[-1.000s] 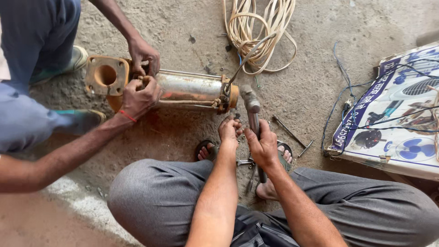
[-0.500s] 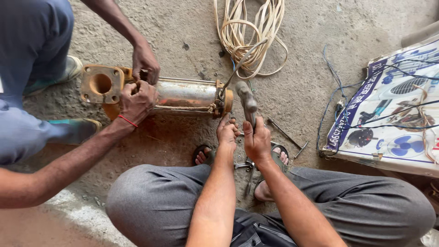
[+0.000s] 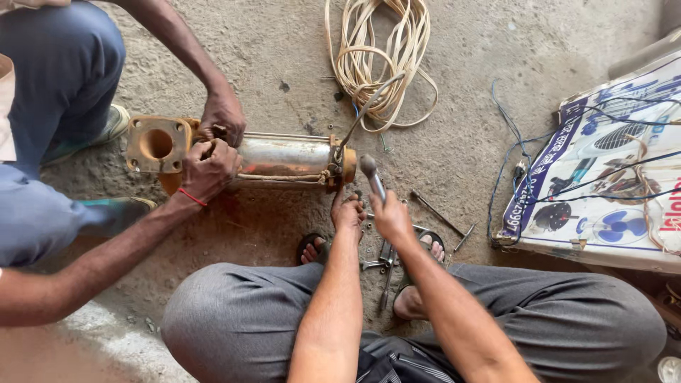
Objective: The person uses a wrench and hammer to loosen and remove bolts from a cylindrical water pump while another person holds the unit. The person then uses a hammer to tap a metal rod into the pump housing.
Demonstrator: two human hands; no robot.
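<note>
Steel hammer (image 3: pixel 370 175) in right hand (image 3: pixel 390 218), perhaps against rusty cylindrical pump (image 3: pixel 284 157).

The hammer (image 3: pixel 371 176) blurs at its head, and its handle vanishes inside the right hand (image 3: pixel 391 216). The left hand (image 3: pixel 348 210) covers whatever it presses at the pump (image 3: pixel 284 156) end; too small to tell. The co-worker's hands (image 3: pixel 211 167) hide the pump's neck. The cable coil (image 3: pixel 383 50) runs off the top edge, the printed carton (image 3: pixel 603 177) off the right.

Flat rectangular printed carton (image 3: pixel 603 170), white and blue, on the floor at right, under wires (image 3: pixel 525 142)
</note>
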